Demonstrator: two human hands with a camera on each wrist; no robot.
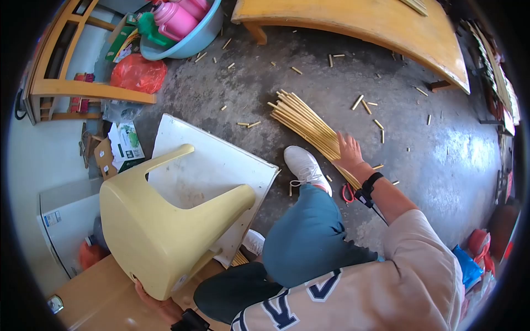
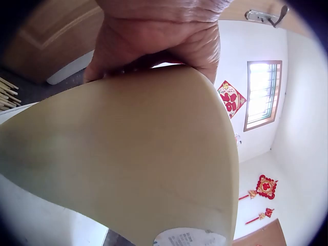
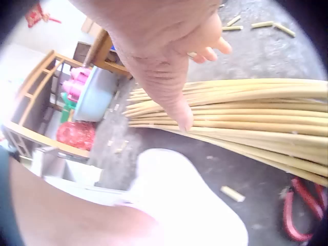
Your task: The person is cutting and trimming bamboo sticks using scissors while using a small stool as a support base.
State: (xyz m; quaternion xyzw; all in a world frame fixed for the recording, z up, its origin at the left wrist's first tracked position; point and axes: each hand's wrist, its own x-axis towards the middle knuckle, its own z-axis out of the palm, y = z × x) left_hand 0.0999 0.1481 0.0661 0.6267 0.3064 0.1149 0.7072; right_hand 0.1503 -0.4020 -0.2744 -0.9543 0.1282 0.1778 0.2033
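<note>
A pale yellow plastic stool (image 1: 160, 220) is tipped over, its legs pointing across a white board (image 1: 212, 157). My left hand (image 1: 154, 300) holds the stool by its edge; in the left wrist view, the thumb and fingers of that hand (image 2: 159, 38) lie over the rim. A bundle of long, thin, straw-coloured sticks (image 1: 303, 118) lies on the floor beside a white shoe (image 1: 303, 165). Over the bundle is my right hand (image 1: 350, 153), its fingers extended. From the right wrist, the thumb (image 3: 177, 110) overlaps the sticks. A red-handled tool (image 3: 297, 210) lies close to the bundle.
Short cut stick pieces (image 1: 361, 103) are scattered over the floor. A wooden table (image 1: 353, 19) stands ahead, and a blue basin (image 1: 193, 44) with pink and green containers is at upper left. Near it are a red plastic bag (image 1: 139, 73) and a wooden frame (image 1: 94, 91).
</note>
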